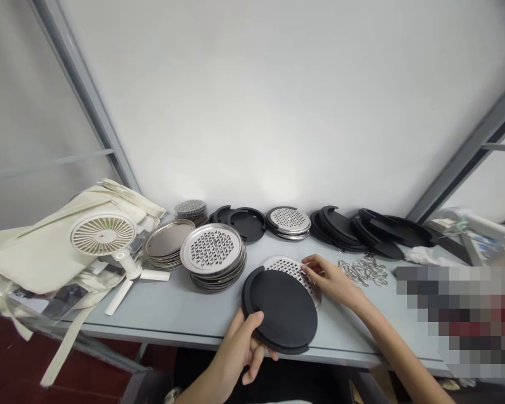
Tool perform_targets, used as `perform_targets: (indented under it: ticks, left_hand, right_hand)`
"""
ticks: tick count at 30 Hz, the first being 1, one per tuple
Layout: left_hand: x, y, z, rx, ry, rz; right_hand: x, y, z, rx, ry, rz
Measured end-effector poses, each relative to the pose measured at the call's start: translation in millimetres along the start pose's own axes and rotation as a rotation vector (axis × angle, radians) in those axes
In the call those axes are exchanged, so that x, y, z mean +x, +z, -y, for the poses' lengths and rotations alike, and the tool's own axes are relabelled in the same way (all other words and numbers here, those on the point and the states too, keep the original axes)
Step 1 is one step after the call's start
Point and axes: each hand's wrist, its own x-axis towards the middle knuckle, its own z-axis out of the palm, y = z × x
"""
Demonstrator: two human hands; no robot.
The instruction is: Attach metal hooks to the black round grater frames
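My left hand (pixel 246 345) grips a round black plastic holder (pixel 283 311) by its near left edge, thumb on top and fingers underneath. The holder has a raised rim along part of its edge and is tilted at the table's front edge. Just behind it is a round metal grater disc (pixel 287 265) with many holes, partly hidden by the holder. My right hand (pixel 326 278) has its thumb and fingers closed at the disc's right side. Left of the hands rises a stack of grater discs (pixel 212 249).
Plain metal discs (pixel 168 238) and a white fan (pixel 105 235) stand left, near cream fabric (pixel 37 252). Along the wall are black holders (pixel 247 224), a holder with a grater disc (pixel 289 220) and more black holders (pixel 340 227). Metal clips (pixel 365 270) lie right; a pixelated patch covers the far right.
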Motion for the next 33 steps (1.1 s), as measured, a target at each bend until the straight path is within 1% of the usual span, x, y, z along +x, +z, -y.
perform_targets:
  ticks: [2,3,5,8,11,13,15,16,19,22,23,24,25,26,27,29,30,32,33]
  left_hand:
    - [-0.7,-0.2,-4.4,0.008,-0.011,0.023]
    - [-1.1,-0.5,-6.5,0.005,-0.015,0.03]
    - [-1.4,-0.9,-10.0,-0.011,-0.032,0.029]
    - [-1.0,-0.4,-13.8,-0.025,-0.048,0.02]
    - [0.6,1.8,-16.3,-0.028,-0.029,0.036]
    - [2.9,3.5,-17.0,-0.036,-0.026,0.055]
    - [6.2,4.5,-17.4,-0.035,-0.026,0.067]
    - [8.1,4.5,-17.8,-0.028,-0.021,0.066]
    - [13.5,3.3,-22.1,0.023,0.012,0.056]
    - [17.3,0.9,-29.9,0.158,0.018,0.051]
    - [18.2,-0.2,-31.9,0.22,0.015,0.04]
    - [18.8,-1.6,-33.3,0.291,0.031,0.02]
    - [19.2,-3.1,-33.8,0.368,0.069,-0.025]
    - [19.3,-4.8,-33.7,0.451,0.138,-0.075]
    - [18.9,-6.5,-33.0,0.541,0.26,-0.131]
    - [16.7,-9.4,-31.2,0.765,0.503,-0.231]
    - [15.1,-10.6,-30.3,0.889,0.556,-0.285]
    - [11.7,-12.4,-27.7,1.113,0.574,-0.358]
    - [10.3,-13.4,-25.6,1.203,0.573,-0.374]
  right_hand:
    - [6.6,2.0,0.2,0.004,0.077,-0.005]
    - [8.6,1.4,1.4,0.01,0.108,0.012]
    - [9.7,-2.7,4.6,0.043,0.133,0.071]
    - [4.3,-11.2,11.5,0.137,0.161,0.161]
    - [-5.0,-17.1,20.6,0.178,0.192,0.164]
    - [-8.5,-20.8,24.4,0.211,0.152,0.145]
    - [-8.4,-28.1,23.5,0.22,0.083,0.083]
    - [-7.4,-34.0,21.3,0.202,0.061,0.02]
    - [-5.2,-60.3,10.5,0.076,0.107,-0.245]
    - [-8.8,-87.2,0.0,0.011,0.17,-0.45]
    - [-11.3,-92.6,-2.6,0.032,0.189,-0.514]
    - [-14.2,-95.3,-4.7,0.065,0.208,-0.543]
    - [-17.4,-95.0,-6.3,0.11,0.212,-0.571]
    - [-20.6,-91.8,-7.4,0.16,0.204,-0.598]
    - [-23.9,-86.0,-8.1,0.216,0.171,-0.578]
    - [-30.3,-69.1,-8.4,0.311,0.167,-0.507]
    - [-33.4,-59.4,-8.3,0.343,0.17,-0.443]
    - [-38.9,-41.0,-8.5,0.354,0.167,-0.347]
    - [-41.3,-33.2,-9.0,0.345,0.182,-0.314]
